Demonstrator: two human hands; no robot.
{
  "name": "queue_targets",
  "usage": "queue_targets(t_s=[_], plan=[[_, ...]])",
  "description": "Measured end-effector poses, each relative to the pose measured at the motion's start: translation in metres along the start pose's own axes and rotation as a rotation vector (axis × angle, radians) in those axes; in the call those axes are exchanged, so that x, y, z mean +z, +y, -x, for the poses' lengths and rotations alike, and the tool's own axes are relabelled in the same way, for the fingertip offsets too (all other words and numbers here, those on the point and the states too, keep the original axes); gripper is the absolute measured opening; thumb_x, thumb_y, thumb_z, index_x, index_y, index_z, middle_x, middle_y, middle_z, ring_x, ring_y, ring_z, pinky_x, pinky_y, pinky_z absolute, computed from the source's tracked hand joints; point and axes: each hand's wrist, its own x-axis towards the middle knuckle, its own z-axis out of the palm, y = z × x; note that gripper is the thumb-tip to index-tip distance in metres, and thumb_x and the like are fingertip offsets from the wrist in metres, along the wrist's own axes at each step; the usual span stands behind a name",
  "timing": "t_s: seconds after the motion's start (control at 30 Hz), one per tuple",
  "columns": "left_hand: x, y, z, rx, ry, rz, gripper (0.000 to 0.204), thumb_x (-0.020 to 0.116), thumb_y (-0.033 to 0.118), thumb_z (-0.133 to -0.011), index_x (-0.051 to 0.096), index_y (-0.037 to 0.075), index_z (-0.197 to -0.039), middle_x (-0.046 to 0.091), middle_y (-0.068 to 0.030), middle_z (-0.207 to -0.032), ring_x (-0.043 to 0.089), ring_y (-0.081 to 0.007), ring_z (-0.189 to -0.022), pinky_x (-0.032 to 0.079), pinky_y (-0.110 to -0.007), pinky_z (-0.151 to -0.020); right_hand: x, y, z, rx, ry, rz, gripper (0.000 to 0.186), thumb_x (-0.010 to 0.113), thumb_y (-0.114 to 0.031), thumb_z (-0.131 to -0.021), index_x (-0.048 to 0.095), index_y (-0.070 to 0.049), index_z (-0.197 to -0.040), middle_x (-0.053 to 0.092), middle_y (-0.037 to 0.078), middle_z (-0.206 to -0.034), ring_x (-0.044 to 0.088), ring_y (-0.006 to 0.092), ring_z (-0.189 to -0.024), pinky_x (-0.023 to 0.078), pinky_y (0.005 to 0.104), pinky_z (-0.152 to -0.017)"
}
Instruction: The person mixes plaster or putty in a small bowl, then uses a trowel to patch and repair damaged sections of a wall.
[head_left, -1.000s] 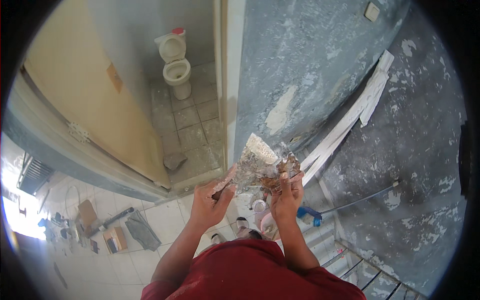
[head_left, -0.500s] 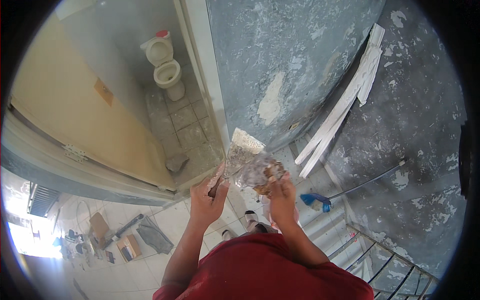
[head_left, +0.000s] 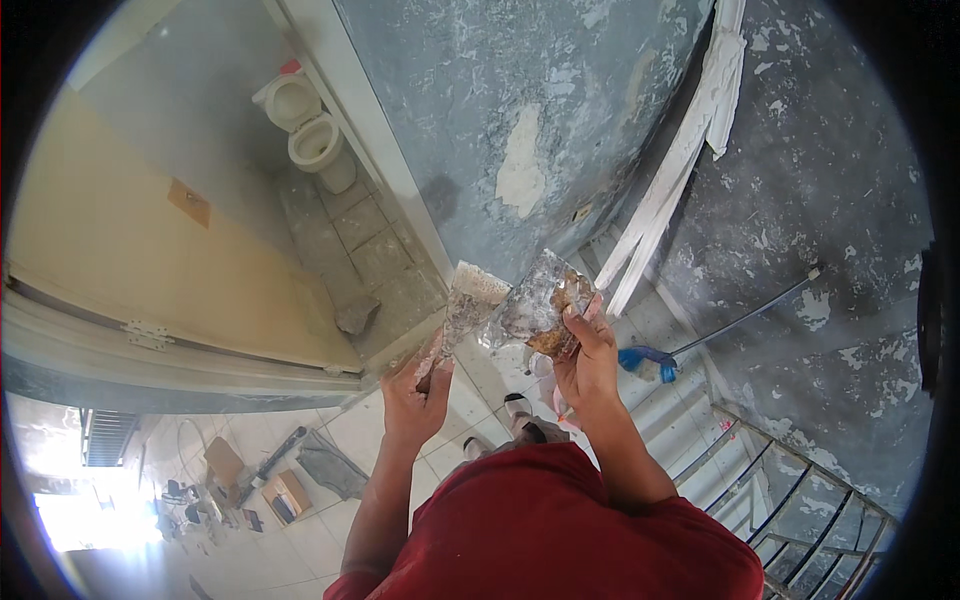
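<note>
My left hand (head_left: pixel 413 402) is closed round the handle of a putty knife (head_left: pixel 473 298), whose wide blade points up and is crusted with pale plaster. My right hand (head_left: pixel 588 362) grips a flat, shiny grey piece with brown patches (head_left: pixel 535 305), tilted beside the blade. Its kind is unclear; the surface looks smeared or like crumpled plastic. The two things are held close together in front of me, and I cannot tell whether their edges touch. Beyond them rises a grey-blue wall (head_left: pixel 450 110) with a bare white patch.
At the left is a doorway with a cream door (head_left: pixel 150 240) and a toilet (head_left: pixel 316 143) inside. Long white strips (head_left: pixel 680 165) lean at the right wall. A blue broom (head_left: pixel 648 362) lies near steps and a metal railing (head_left: pixel 800 490). Tools and a cardboard box (head_left: pixel 287 497) lie lower left.
My right hand has moved right and up with the shiny grey piece, tilting it and opening a gap from the putty knife's handle. The view has shifted slightly; the left hand keeps its hold.
</note>
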Motion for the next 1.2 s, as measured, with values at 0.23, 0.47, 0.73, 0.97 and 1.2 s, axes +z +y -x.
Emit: queue_targets(t_s=[0.23,0.47,0.73,0.97,1.2], plan=[[0.002,0.001,0.002,-0.007,-0.027,-0.01,0.031,0.058,0.002,-0.083,0.061,-0.002,-0.114,0.057,-0.0057,-0.068,0.042,-0.0094,-0.051,0.035,-0.027,-0.046,0.002,-0.001,0.002,0.0,0.076,0.058,0.038,0.051,0.001,-0.087,0.044,0.002,-0.125,0.058,0.011,-0.115,0.059,0.0202,-0.103,0.05,0.0346,-0.089],[0.01,-0.009,0.007,0.168,-0.138,-0.226,0.034,0.062,0.006,-0.079,0.063,0.004,-0.113,0.061,-0.0135,-0.079,0.058,-0.0307,-0.064,0.047,-0.035,-0.06,-0.007,0.003,0.0,0.049,0.11,0.109,0.034,0.052,0.0,-0.088,0.047,0.002,-0.122,0.059,0.011,-0.113,0.06,0.0196,-0.101,0.05,0.0333,-0.088],[0.012,-0.026,0.006,0.372,-0.138,-0.608,0.043,0.066,0.01,-0.072,0.066,0.019,-0.114,0.054,-0.0014,-0.077,0.054,-0.0188,-0.055,0.047,-0.033,-0.056,-0.021,0.011,-0.004,0.091,0.213,0.181,0.03,0.053,-0.002,-0.089,0.05,0.002,-0.118,0.06,0.011,-0.111,0.061,0.0198,-0.098,0.051,0.0339,-0.088],[0.004,-0.047,0.005,0.349,-0.198,-0.773,0.047,0.063,0.009,-0.073,0.064,0.023,-0.117,0.053,-0.0022,-0.078,0.055,-0.0191,-0.056,0.047,-0.034,-0.059,-0.033,0.017,-0.009,0.079,0.074,0.031,0.03,0.051,-0.002,-0.089,0.049,0.003,-0.119,0.059,0.011,-0.112,0.061,0.0208,-0.1,0.051,0.0351,-0.088],[0.002,-0.108,0.04,0.055,-0.221,-0.697,0.041,0.059,0.009,-0.079,0.062,0.018,-0.119,0.059,-0.0103,-0.084,0.061,-0.0304,-0.069,0.048,-0.042,-0.063,-0.057,0.029,-0.049,0.074,0.15,0.006,0.039,0.05,-0.006,-0.089,0.04,0.001,-0.126,0.055,0.011,-0.116,0.06,0.0217,-0.099,0.051,0.0364,-0.083]])
